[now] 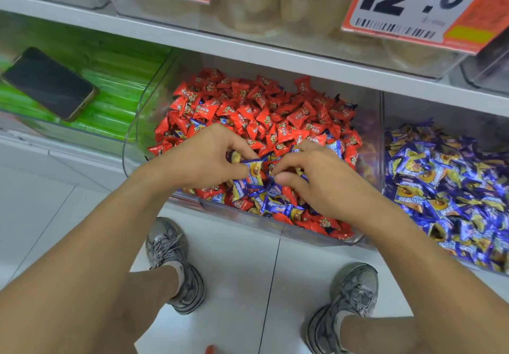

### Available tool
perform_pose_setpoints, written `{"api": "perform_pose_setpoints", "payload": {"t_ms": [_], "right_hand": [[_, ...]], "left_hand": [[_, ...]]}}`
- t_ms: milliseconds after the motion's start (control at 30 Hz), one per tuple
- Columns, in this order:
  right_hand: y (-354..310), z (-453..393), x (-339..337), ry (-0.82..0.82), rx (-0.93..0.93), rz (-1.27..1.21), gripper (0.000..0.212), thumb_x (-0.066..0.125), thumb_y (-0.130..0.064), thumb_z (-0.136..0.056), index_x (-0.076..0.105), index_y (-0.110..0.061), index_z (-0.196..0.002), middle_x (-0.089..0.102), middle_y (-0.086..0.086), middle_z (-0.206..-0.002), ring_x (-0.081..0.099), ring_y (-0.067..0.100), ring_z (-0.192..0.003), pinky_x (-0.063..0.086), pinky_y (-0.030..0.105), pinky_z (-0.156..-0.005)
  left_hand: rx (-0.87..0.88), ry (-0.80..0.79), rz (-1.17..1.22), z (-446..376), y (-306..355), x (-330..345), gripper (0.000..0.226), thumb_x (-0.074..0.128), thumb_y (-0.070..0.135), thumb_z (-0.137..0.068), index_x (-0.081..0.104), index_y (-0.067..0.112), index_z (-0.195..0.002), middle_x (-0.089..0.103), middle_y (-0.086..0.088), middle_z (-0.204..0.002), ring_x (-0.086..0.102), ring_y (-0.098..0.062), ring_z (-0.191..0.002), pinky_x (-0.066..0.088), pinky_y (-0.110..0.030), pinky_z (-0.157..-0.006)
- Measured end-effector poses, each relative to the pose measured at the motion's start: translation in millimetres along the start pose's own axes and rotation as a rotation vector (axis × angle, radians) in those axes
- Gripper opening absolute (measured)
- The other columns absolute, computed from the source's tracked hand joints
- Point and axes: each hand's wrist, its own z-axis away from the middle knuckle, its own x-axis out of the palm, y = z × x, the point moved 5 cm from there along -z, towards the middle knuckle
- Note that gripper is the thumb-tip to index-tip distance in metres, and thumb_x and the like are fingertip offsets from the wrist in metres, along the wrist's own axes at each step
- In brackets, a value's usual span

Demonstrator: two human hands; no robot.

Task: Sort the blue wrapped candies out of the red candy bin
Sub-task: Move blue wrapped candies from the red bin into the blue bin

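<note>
The clear red candy bin (129,144) is heaped with red wrapped candies (264,111). Several blue wrapped candies (268,202) lie mixed in near its front edge. My left hand (203,158) is over the front of the bin, thumb and fingers pinched on a blue wrapped candy (254,170). My right hand (316,180) is just beside it, with fingertips closed on blue wrappers in the pile; more blue candies show under its palm.
A bin of blue candies (446,188) stands to the right. A bin of green packets (115,86) stands to the left with a phone (49,83) lying on top. A white shelf (248,48) with price tags hangs above. My shoes (176,265) are on white floor tiles.
</note>
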Motion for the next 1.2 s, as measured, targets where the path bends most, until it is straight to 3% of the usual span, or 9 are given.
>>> {"api": "perform_pose_setpoints", "payload": {"t_ms": [133, 267, 400, 533, 667, 767, 833, 933, 1200], "right_hand": [[1, -2, -14, 0.181, 0.058, -0.239, 0.01, 0.061, -0.033, -0.096, 0.069, -0.03, -0.099, 0.058, -0.017, -0.089, 0.054, -0.004, -0.088, 0.035, 0.006, -0.073], [5, -2, -18, 0.193, 0.128, -0.509, 0.006, 0.06, -0.027, -0.097, 0.065, -0.025, -0.1, 0.058, -0.016, -0.081, 0.054, -0.008, -0.067, 0.039, 0.005, -0.063], [8, 1, -18, 0.196, 0.141, -0.547, 0.007, 0.061, -0.027, -0.096, 0.064, -0.026, -0.103, 0.061, -0.014, -0.085, 0.056, -0.009, -0.07, 0.04, 0.005, -0.064], [5, 4, -16, 0.092, 0.142, -0.668, 0.007, 0.058, -0.023, -0.098, 0.065, -0.023, -0.096, 0.061, -0.008, -0.075, 0.058, 0.004, -0.061, 0.047, 0.015, -0.061], [7, 4, -19, 0.154, 0.178, -0.62, 0.01, 0.057, -0.025, -0.099, 0.065, -0.023, -0.102, 0.06, -0.019, -0.091, 0.055, -0.013, -0.074, 0.042, 0.007, -0.074], [4, 6, -9, 0.129, 0.277, -0.836, 0.008, 0.056, -0.024, -0.1, 0.062, -0.02, -0.104, 0.055, -0.011, -0.079, 0.062, 0.002, -0.059, 0.052, 0.028, -0.063], [-2, 7, -4, 0.12, 0.323, -1.001, 0.007, 0.055, -0.021, -0.1, 0.059, -0.016, -0.104, 0.052, -0.006, -0.071, 0.054, 0.013, -0.047, 0.047, 0.029, -0.048], [-2, 5, -5, 0.193, 0.351, -1.031, 0.014, 0.051, -0.024, -0.102, 0.058, -0.013, -0.106, 0.055, 0.001, -0.073, 0.047, 0.014, -0.051, 0.041, 0.027, -0.044], [0, 21, -32, 0.259, 0.305, -1.06, 0.022, 0.053, -0.035, -0.101, 0.054, -0.015, -0.109, 0.061, 0.005, -0.076, 0.052, 0.029, -0.048, 0.042, 0.033, -0.044]], "left_hand": [[0.013, 0.04, 0.132, 2, 3, -8, 0.018, 0.072, 0.01, -0.084, 0.078, 0.028, -0.087, 0.065, 0.006, -0.061, 0.051, -0.004, -0.053, 0.041, -0.02, -0.056], [-0.03, 0.136, 0.209, 3, 5, -15, 0.017, 0.068, 0.009, -0.087, 0.078, 0.024, -0.088, 0.043, 0.013, -0.037, 0.029, -0.004, -0.04, 0.026, -0.015, -0.045], [-0.07, 0.108, 0.291, 3, 3, -11, 0.017, 0.069, 0.013, -0.086, 0.078, 0.027, -0.087, 0.07, -0.017, -0.08, 0.048, -0.012, -0.066, 0.042, -0.023, -0.064], [-0.151, 0.112, 0.414, 0, -3, -6, 0.004, 0.074, 0.02, -0.083, 0.075, 0.022, -0.086, 0.066, 0.002, -0.068, 0.056, -0.004, -0.064, 0.044, -0.02, -0.059], [-0.163, 0.144, 0.631, 0, 3, 3, 0.004, 0.069, 0.015, -0.086, 0.072, 0.015, -0.084, 0.068, -0.003, -0.077, 0.055, -0.008, -0.062, 0.043, -0.024, -0.062], [-0.129, 0.349, 0.72, -1, 11, 14, 0.012, 0.064, 0.013, -0.092, 0.069, 0.017, -0.082, 0.065, -0.013, -0.076, 0.056, -0.022, -0.065, 0.047, -0.035, -0.062], [-0.1, 0.466, 0.667, -1, 19, 28, 0.011, 0.059, 0.016, -0.095, 0.066, 0.02, -0.087, 0.064, -0.02, -0.079, 0.057, -0.032, -0.066, 0.051, -0.043, -0.065], [-0.07, 0.478, 0.673, -1, 39, 54, 0.01, 0.049, 0.017, -0.1, 0.058, 0.014, -0.102, 0.068, -0.019, -0.084, 0.063, -0.035, -0.064, 0.057, -0.05, -0.063], [0.036, 0.351, 0.665, -9, 81, 72, 0.025, 0.037, 0.037, -0.103, 0.048, 0.016, -0.108, 0.057, -0.006, -0.056, 0.052, -0.023, -0.041, 0.037, -0.026, -0.036]]}}
